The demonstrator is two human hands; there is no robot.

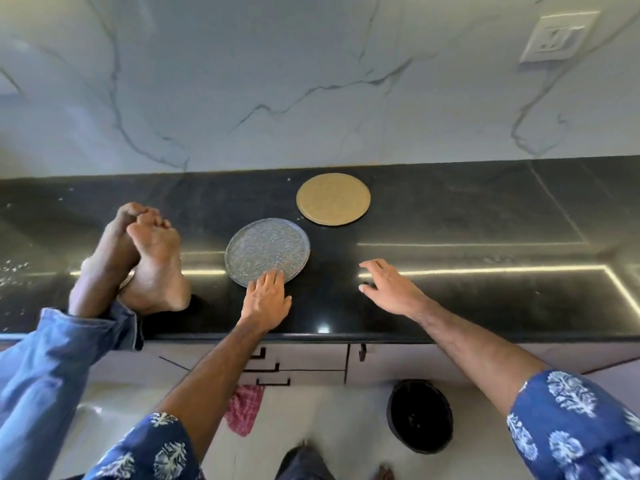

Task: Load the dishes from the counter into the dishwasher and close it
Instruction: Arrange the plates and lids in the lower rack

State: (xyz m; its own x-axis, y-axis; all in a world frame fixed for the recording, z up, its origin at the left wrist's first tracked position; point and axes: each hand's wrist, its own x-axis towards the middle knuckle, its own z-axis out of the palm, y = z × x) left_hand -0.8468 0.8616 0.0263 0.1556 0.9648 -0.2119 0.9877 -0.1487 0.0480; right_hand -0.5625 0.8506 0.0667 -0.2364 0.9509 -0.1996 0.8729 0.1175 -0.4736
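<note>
- Your left hand (266, 299) lies flat at the near rim of the grey speckled plate (267, 251), fingers straight and spread, their tips resting on the plate's near edge; nothing is gripped
- Your right hand (389, 289) hangs just above the black counter (467, 209), to the right of the grey speckled plate and apart from it, fingers relaxed and loosely spread, holding nothing
- The grey speckled plate lies flat on the counter, near its front edge
- The tan plate (333, 199) lies flat further back, close to the marble wall (277, 81), just beyond and to the right of the grey one; a narrow gap of counter shows between them
- Another person's bare feet (145, 261) rest crossed on the counter to the left of the grey speckled plate, with blue denim legs (52, 368) running off the lower left
- Below the counter you can see white cabinet fronts (311, 358), a red checked cloth (244, 408) hanging there, and a dark round bin (420, 415) on the floor
- A wall socket (557, 36) sits at the upper right
</note>
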